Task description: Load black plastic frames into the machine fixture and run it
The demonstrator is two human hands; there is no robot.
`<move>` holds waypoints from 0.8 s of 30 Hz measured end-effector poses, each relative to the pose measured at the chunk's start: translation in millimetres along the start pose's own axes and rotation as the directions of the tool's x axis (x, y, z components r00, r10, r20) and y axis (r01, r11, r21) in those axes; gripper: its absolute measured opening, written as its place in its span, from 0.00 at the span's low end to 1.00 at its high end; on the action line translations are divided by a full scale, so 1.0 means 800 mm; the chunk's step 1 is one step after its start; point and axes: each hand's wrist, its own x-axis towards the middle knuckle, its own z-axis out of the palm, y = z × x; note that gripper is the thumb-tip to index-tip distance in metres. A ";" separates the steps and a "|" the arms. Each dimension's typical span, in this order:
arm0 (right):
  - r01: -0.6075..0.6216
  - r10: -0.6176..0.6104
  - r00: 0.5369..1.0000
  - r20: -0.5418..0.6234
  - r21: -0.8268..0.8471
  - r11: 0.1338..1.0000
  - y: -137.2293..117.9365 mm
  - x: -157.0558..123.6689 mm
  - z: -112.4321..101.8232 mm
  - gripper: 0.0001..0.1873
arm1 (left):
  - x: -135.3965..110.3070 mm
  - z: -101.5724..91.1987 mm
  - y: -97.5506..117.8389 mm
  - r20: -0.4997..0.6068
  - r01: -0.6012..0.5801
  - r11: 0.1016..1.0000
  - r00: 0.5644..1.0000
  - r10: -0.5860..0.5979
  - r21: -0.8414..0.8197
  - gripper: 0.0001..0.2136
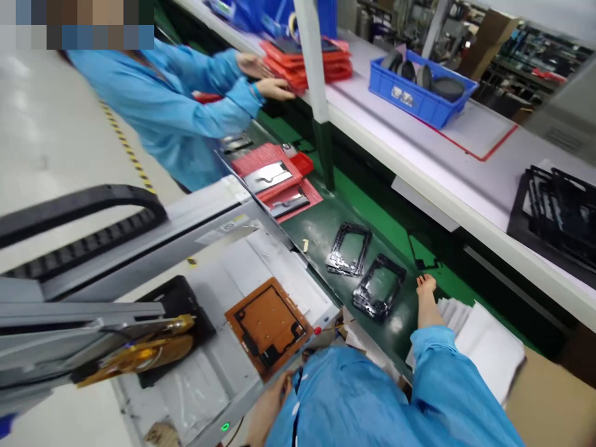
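My right hand [426, 301] reaches out of a blue sleeve over the dark green belt [321, 230], fingers stretched and empty. Its fingertips are just right of the nearer stack of black frames [379, 287]. A second stack of black frames [350, 248] lies a little further along the belt. My left hand [267, 406] rests low at the front edge of the grey machine bed, its fingers mostly hidden. An orange fixture plate [270, 324] with a black frame outline sits on that bed.
A co-worker in blue touches a stack of red trays [307, 62] on the white shelf. More red trays [279, 177] lie on the belt. A blue bin [419, 90], black trays [559, 211], white sheets [484, 341] and a grey gantry arm [93, 310] surround me.
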 end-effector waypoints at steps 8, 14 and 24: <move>0.049 -0.049 0.992 0.119 0.005 0.999 0.004 0.035 0.066 0.20 | -0.020 0.011 -0.006 -0.038 0.119 0.991 0.992 -0.122 -0.060 0.15; 0.194 -0.192 0.975 -0.111 0.008 0.981 0.017 0.001 0.044 0.17 | -0.002 0.017 0.001 0.161 0.090 0.996 0.983 -0.085 -0.023 0.17; 0.571 -0.552 0.820 0.153 -0.286 0.769 0.161 -0.184 -0.073 0.21 | 0.004 0.062 -0.043 0.350 0.071 0.997 0.934 -0.076 0.028 0.16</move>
